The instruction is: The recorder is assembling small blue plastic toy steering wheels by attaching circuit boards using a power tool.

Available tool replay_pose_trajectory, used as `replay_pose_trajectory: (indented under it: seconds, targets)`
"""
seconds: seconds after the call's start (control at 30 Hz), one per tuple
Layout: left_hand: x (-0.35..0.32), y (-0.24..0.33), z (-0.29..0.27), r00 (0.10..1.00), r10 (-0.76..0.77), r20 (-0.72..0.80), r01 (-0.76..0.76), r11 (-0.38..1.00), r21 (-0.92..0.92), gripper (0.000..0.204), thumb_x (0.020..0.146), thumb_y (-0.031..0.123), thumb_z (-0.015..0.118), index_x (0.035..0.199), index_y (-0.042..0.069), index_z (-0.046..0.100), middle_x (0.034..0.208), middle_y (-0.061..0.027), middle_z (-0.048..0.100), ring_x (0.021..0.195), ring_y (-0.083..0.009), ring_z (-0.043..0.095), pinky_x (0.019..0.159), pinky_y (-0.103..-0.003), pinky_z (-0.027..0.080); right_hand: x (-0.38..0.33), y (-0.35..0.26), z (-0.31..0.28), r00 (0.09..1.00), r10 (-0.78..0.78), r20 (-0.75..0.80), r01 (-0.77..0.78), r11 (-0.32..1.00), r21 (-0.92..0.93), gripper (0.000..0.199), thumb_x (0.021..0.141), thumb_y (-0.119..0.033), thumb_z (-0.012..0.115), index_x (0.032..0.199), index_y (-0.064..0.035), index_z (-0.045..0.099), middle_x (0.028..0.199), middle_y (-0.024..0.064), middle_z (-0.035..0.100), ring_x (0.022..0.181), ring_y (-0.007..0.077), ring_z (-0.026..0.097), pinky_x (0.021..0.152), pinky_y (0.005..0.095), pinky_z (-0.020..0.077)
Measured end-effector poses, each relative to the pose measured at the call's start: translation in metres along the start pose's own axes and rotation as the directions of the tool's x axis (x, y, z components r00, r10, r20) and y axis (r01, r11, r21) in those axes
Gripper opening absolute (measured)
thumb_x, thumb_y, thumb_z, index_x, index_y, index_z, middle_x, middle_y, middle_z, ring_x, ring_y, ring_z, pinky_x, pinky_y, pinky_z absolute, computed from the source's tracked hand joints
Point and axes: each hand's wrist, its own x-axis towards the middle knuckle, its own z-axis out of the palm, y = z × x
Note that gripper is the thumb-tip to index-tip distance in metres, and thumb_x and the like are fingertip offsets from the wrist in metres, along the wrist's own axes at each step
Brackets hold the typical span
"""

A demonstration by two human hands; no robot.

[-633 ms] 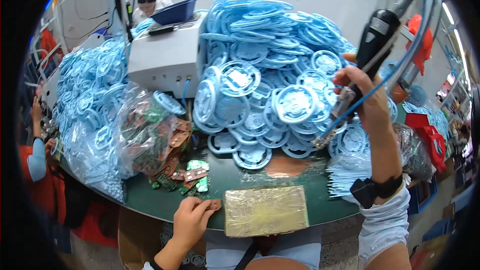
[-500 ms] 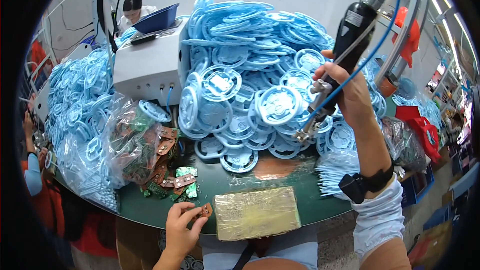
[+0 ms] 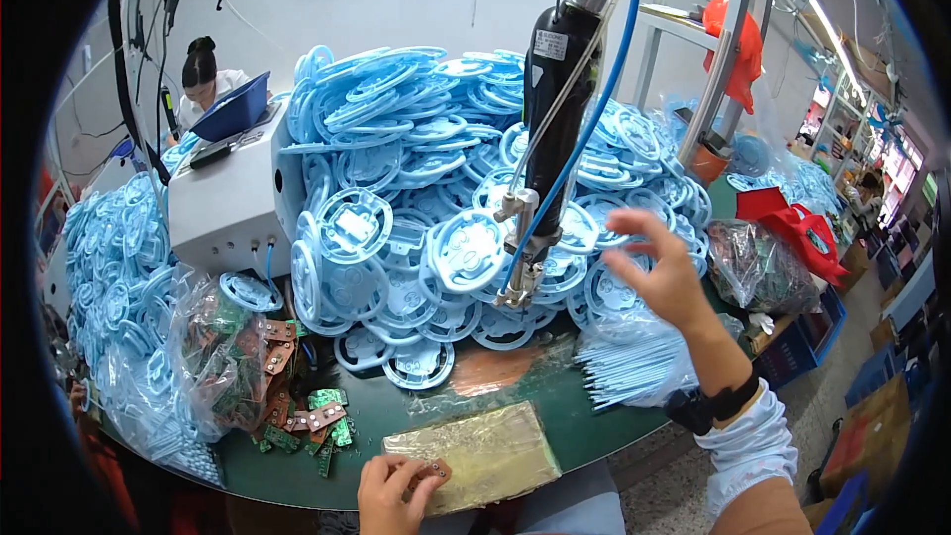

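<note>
My left hand [image 3: 394, 491] pinches a small brown circuit board [image 3: 432, 471] by its edge, over the near left corner of a yellowish block wrapped in clear film [image 3: 485, 451]. My right hand [image 3: 656, 272] is raised with its fingers spread and holds nothing. Just left of it hangs a black power screwdriver [image 3: 557, 109], its metal tip [image 3: 517, 292] pointing down above the table. Behind the screwdriver rises a big heap of light blue round plastic parts [image 3: 466, 250]. Loose brown and green circuit boards [image 3: 319, 416] lie left of the block.
A grey metal box [image 3: 233, 193] carrying a blue tray [image 3: 233, 107] stands at the left. Clear bags hold circuit boards [image 3: 223, 357]. Thin light blue sticks [image 3: 629, 367] lie at the right edge of the green table [image 3: 416, 406]. Another person [image 3: 206, 84] sits behind the box.
My right hand has let go of the screwdriver, which now hangs by itself. My left hand has brought the circuit board over the wrapped block. The view has shifted.
</note>
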Motion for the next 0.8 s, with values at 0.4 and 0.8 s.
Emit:
replay_pose_trajectory:
  seconds: [0.4,0.8]
  targets:
    - [0.189,0.005,0.054,0.911,0.408,0.066,-0.406,0.856,0.321,0.072,0.069,0.016,0.080,0.133,0.007,0.049,0.147,-0.0242,0.030,0.134,-0.0428,0.032,0.110,-0.047,0.029,-0.015,0.058,0.055,0.923,-0.308,0.229,0.384,0.746,-0.545,0.108,0.056,-0.021,0.085,0.149,-0.0134,0.029,0.151,0.0227,0.026,0.137,0.0406,0.030,0.107,0.0520,0.0316]
    - [0.290,-0.037,0.086,0.868,0.495,0.047,-0.430,0.700,0.570,0.060,0.082,0.027,0.068,0.138,0.037,0.048,0.155,-0.0188,0.020,0.139,-0.0426,0.027,0.108,-0.060,0.024,0.082,0.097,0.074,0.876,-0.232,0.423,0.470,0.606,-0.642,0.095,0.062,-0.016,0.082,0.146,-0.0162,0.035,0.152,0.0161,0.028,0.136,0.0380,0.032,0.105,0.0545,0.0339]
